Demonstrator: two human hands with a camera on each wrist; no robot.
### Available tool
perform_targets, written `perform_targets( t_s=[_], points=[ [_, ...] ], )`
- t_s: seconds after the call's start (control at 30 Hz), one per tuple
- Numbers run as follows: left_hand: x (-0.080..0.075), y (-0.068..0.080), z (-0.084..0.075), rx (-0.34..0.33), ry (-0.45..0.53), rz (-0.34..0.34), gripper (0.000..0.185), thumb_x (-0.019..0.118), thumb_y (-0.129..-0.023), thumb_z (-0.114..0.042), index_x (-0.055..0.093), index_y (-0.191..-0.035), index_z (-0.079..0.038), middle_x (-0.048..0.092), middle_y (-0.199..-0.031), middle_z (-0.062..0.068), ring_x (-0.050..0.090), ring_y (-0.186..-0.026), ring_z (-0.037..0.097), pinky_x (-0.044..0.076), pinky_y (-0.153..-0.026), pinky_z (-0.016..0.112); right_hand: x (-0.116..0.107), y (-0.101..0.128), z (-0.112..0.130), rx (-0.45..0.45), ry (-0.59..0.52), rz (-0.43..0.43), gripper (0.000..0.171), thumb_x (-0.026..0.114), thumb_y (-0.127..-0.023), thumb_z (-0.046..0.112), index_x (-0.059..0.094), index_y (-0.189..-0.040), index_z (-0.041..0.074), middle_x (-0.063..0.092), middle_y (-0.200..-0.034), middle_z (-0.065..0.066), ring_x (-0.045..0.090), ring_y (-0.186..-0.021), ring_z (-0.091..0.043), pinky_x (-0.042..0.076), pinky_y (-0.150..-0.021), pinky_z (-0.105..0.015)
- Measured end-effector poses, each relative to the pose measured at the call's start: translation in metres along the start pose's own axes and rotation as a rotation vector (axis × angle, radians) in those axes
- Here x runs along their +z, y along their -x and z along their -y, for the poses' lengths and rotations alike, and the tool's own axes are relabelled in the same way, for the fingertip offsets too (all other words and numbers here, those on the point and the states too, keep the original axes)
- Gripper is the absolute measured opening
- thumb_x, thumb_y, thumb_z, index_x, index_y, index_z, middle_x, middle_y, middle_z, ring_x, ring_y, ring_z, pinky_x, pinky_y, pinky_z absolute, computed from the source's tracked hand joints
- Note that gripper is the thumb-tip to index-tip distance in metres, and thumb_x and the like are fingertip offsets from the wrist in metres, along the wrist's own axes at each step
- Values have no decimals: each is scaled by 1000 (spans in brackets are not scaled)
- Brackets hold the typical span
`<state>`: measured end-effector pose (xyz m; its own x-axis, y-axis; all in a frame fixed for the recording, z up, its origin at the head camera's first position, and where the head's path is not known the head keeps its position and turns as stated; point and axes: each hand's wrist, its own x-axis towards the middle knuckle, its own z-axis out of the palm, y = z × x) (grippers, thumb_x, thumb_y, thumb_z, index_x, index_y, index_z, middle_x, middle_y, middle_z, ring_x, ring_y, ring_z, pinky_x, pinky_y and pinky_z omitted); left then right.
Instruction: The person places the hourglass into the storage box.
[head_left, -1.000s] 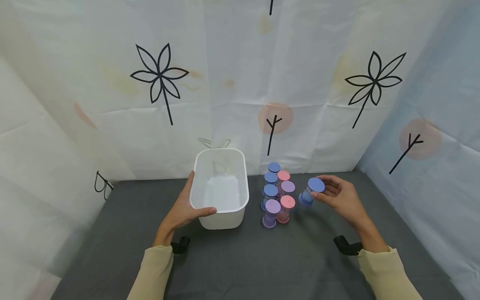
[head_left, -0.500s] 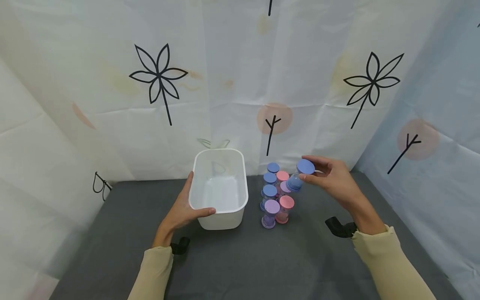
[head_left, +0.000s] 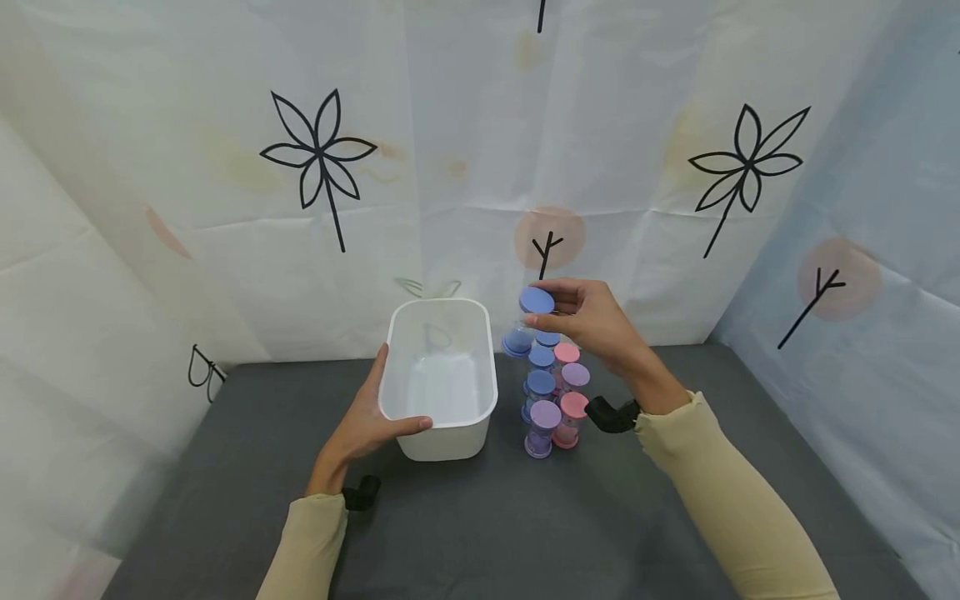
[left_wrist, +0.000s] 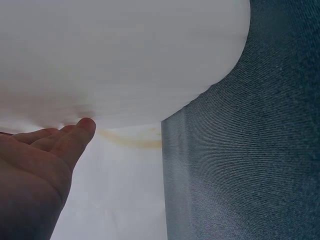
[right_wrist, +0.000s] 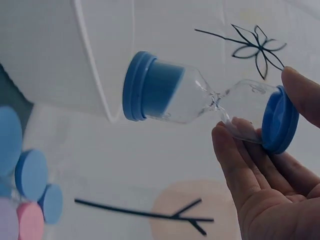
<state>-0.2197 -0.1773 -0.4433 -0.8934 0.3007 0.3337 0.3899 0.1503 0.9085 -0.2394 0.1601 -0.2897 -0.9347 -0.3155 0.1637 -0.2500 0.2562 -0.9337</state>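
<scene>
My right hand (head_left: 592, 321) pinches a blue-capped hourglass (head_left: 517, 340) by its upper end, thumb on one side and fingers on the other. The hourglass is lifted at the back of the table, a little tilted, right of a white plastic bin (head_left: 491, 400). In the right wrist view, blue sand (right_wrist: 162, 89) lies in the bulb away from the fingers. My left hand (head_left: 367, 417) rests against the bin's left near corner, thumb along the near rim. The left wrist view shows its straight fingers (left_wrist: 82, 132) at the outer wall. The bin's visible floor is bare.
Several hourglasses stand upright in a cluster right of the bin, among them a purple one (head_left: 542, 429), a pink one (head_left: 572, 408) and a blue one (head_left: 540, 383). A patterned white cloth (head_left: 450, 167) hangs behind the dark grey table (head_left: 480, 533).
My right hand has lifted the blue hourglass from right of the cluster and carried it leftward, over the cluster's back, toward the bin. The left hand and bin have stayed put.
</scene>
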Motion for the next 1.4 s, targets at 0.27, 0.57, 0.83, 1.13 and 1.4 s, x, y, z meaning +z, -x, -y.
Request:
perform_targets(
  t_s=[0.27, 0.57, 0.83, 1.13, 1.4],
  points=[
    [0, 0, 2, -16, 35, 0, 126, 92, -69, -5, 11, -164, -24, 43, -144, 17, 50, -114, 52, 48, -89, 64, 43, -41, -2, 16, -139, 8, 55, 76, -90, 2, 55, -140, -7, 62, -134, -22, 62, -123, -30, 48, -103, -40],
    [-2, -1, 5, -9, 63, 20, 125, 91, -72, -5, 9, -164, -23, 46, -140, 18, 56, -110, 47, 56, -85, 49, 93, -84, -13, 89, -212, -47, 50, 78, -88, 3, 61, -135, -5, 69, -123, -20, 66, -115, -29, 45, -107, -41],
    [-1, -1, 6, -8, 84, 22, 124, 92, -72, -5, 11, -163, -32, 50, -136, 15, 55, -109, 54, 51, -86, 67, 131, -107, -32, 204, -253, -110, 51, 83, -85, 6, 64, -132, -3, 71, -119, -16, 68, -111, -27, 43, -109, -41],
    [-2, -2, 6, -27, 45, -1, 125, 92, -72, -10, 10, -163, -34, 44, -145, 17, 52, -111, 54, 52, -87, 63, 158, -120, -48, 320, -142, -214, 54, 88, -81, 13, 68, -130, 1, 65, -131, -14, 59, -125, -29, 46, -106, -41],
    [-2, 0, 6, -28, 36, 1, 127, 92, -71, -9, 8, -163, -34, 43, -147, 18, 53, -113, 54, 51, -88, 62, 164, -121, -68, 288, -122, -248, 43, 90, -76, 5, 75, -116, 0, 72, -116, -11, 65, -112, -26, 49, -101, -40]
  ],
)
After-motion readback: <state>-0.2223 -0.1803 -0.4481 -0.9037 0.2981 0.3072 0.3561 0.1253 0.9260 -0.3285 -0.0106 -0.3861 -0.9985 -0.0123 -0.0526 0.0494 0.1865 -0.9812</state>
